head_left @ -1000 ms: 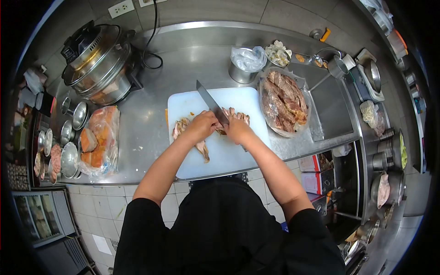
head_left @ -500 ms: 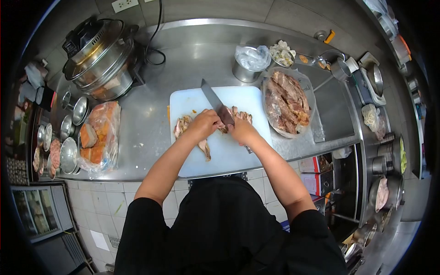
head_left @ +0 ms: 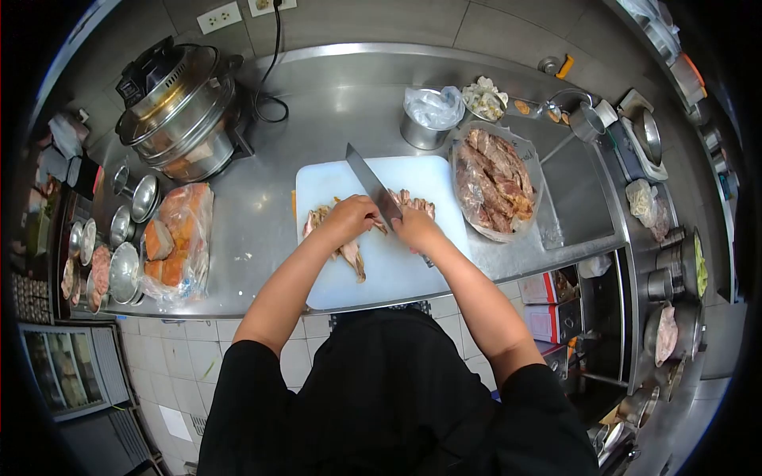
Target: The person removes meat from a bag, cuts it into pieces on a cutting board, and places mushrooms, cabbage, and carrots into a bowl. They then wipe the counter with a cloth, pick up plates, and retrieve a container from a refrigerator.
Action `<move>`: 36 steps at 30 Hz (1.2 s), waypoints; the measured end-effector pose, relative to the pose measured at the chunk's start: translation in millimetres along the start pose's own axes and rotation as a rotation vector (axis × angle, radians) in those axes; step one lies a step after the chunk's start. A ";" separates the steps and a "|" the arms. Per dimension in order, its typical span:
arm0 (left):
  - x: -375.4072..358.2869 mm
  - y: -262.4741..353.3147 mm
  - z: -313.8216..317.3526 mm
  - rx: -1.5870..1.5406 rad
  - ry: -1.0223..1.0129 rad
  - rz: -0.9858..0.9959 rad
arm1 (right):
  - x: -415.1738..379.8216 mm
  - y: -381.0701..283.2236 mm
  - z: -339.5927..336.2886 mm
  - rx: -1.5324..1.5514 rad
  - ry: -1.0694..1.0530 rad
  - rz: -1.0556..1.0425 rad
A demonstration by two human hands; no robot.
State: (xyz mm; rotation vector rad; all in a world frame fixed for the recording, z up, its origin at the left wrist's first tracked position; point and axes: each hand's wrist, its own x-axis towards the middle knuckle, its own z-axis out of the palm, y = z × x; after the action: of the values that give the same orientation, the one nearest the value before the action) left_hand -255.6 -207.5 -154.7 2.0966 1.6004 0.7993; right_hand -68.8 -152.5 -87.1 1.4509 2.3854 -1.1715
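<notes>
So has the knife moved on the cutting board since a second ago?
No, hardly. The knife keeps its slant across the white cutting board, tip toward the far edge, held by the right hand; small shifts look like head-camera motion.

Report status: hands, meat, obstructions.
Right hand shut on steel cleaver; left hand pins brown cooked meat on white plastic cutting board. Bagged meat bowl alongside, clear of blade.

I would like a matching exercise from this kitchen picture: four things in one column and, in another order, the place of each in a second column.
Things:
1. knife
2. bag of cooked meat
3. steel pot with black lid handle
4. bag of orange pieces

Places:
A. counter, left of the cutting board
B. back left corner
C. right of the board
D. in the right hand, over the board

Pairs: 1-D, 2-C, 3-B, 4-A
</notes>
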 end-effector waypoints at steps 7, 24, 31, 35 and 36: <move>-3.6 1.2 -1.1 0.044 0.101 -0.083 | -44.2 -2.8 -30.2 -0.109 -0.108 -0.050; -5.5 -0.6 3.1 0.084 0.093 -0.120 | -12.4 12.8 7.5 -0.015 -0.080 -0.028; -8.5 -9.9 -10.3 0.023 0.102 -0.100 | 21.9 2.7 11.6 -0.111 0.031 -0.089; -14.7 -10.4 -22.7 0.100 0.189 -0.176 | -16.4 2.6 -7.1 -0.036 0.081 -0.073; -14.0 -11.0 -22.1 0.118 0.180 -0.179 | -24.3 0.9 -15.4 -0.088 0.009 -0.070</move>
State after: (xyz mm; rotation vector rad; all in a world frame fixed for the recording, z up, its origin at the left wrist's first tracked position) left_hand -280.7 -218.8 -147.5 1.9700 1.9433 0.8705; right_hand -50.8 -159.3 -65.8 1.3593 2.4794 -1.0611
